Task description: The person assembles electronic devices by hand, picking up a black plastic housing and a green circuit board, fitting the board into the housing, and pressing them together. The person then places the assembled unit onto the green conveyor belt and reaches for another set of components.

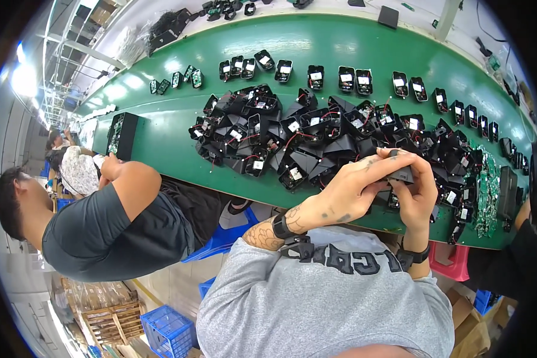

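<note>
My left hand (353,190) and my right hand (422,190) meet over the near edge of the green table (340,45). Between them they grip a small black plastic housing (404,175), closed around it from both sides. Fingers cover most of the housing, so its inside is hidden. Just beyond my hands spreads a heap of black plastic housings (307,160), many of them open, with white-labelled parts and red wires showing. Strips of green circuit boards (487,200) lie to the right of my right hand.
Open housings (346,79) stand in a spaced row along the table's far side. A black box of circuit boards (123,135) sits at the left, near a seated co-worker (110,224). Behind me are a blue crate (168,332) and a red stool (450,261).
</note>
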The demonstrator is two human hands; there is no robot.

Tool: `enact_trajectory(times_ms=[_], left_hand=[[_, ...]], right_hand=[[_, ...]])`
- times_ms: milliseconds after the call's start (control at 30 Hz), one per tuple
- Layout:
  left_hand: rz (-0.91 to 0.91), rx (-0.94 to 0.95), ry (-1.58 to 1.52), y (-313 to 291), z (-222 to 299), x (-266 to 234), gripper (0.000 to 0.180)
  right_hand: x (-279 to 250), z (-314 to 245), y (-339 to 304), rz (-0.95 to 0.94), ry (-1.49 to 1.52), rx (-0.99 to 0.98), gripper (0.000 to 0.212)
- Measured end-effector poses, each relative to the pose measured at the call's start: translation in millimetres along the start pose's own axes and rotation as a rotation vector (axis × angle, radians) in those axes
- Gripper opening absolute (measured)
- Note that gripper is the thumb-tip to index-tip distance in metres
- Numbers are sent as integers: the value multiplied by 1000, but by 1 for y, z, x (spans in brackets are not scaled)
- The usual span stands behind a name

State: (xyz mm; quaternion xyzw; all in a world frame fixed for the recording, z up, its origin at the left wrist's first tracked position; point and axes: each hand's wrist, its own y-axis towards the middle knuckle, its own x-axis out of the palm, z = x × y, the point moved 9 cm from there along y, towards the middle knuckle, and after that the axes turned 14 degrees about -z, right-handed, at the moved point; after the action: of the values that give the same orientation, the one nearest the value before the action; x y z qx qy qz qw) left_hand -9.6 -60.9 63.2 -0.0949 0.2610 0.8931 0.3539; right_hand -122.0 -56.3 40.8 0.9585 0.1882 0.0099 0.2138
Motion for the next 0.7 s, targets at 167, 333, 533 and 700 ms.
enact_trajectory(times_ms=[167,333,533,700], left_hand=[[-18,-177,-340,-3,-23,0,60],[21,-366,-422,1,-45,-102,67],[463,-756,415,-119,-194,-416,69],[476,-1051,448,-214,-295,-490,53]], right_hand=[[0,2,11,37,-61,78,45],[-69,-20,7,9,-227,373,39],[-344,-3,-157,499,-710,519,32],[-471,47,-265,552,-887,716,34]])
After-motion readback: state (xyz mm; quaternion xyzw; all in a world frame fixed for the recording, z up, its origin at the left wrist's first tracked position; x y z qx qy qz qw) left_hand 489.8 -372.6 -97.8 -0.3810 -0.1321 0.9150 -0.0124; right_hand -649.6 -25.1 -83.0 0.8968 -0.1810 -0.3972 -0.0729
